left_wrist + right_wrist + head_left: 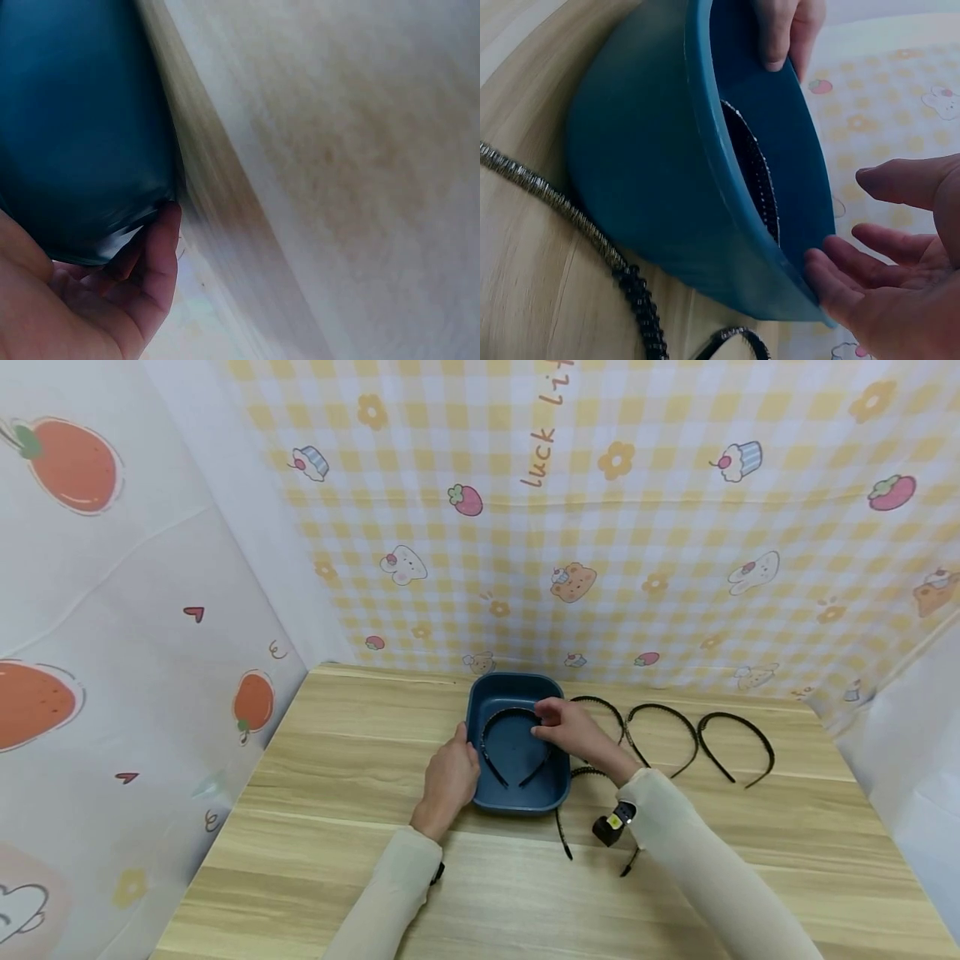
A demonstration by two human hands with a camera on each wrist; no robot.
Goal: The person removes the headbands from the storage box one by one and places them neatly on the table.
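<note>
A dark blue plastic basin [517,812] stands on the wooden table. My left hand [452,770] grips its left wall, thumb over the rim; in the left wrist view the fingers [161,255] curl at the basin's edge. Inside the basin lies a black headband [485,745], ends toward me, its beaded edge visible in the right wrist view. Over the basin's right rim is my right hand [573,729], thumb and fingers spread apart with nothing between them. Its fingertips are right at the rim in the right wrist view.
Right of the basin, several more headbands lie on the table: one at the far right [763,745], one beside it [678,713], one partly behind my right hand [611,704], and a nearer one [562,835] under my right forearm. A yellow-checked cloth [480,543] hangs behind the table.
</note>
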